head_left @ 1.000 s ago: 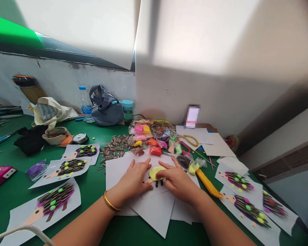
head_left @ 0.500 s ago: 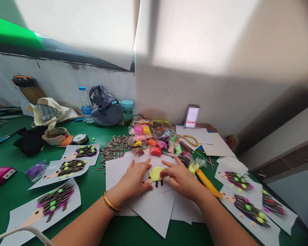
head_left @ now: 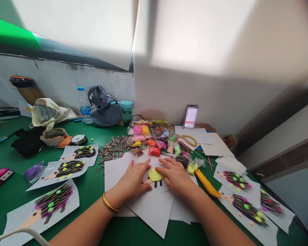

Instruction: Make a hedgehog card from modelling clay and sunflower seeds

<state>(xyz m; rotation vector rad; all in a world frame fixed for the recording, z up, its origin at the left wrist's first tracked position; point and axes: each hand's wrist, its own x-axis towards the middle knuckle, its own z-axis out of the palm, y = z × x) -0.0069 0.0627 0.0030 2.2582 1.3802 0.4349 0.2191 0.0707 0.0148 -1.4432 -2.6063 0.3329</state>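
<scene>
A white sheet of paper (head_left: 114, 176) lies before me, bearing a small hedgehog figure with a flattened yellow clay body (head_left: 154, 174), a pinkish face and two dark legs (head_left: 158, 184). My left hand (head_left: 133, 179) rests on the paper at the figure's left, fingers apart, the thumb by the face. On the other side, my right hand (head_left: 177, 176) is spread with its index fingertip touching the yellow clay's right edge. Neither hand grasps anything.
Sunflower seeds (head_left: 113, 148) and bagged coloured clay (head_left: 154, 151) lie behind the paper. Finished seed-covered hedgehog pictures (head_left: 64, 210) flank both sides. A yellow-handled cutter (head_left: 206, 182) lies by my right forearm; yellow-handled scissors (head_left: 191, 139) lie farther back.
My right hand has shifted slightly left and flattened, its fingers lower and closer together along the clay's right edge. My left hand keeps its place on the paper.
</scene>
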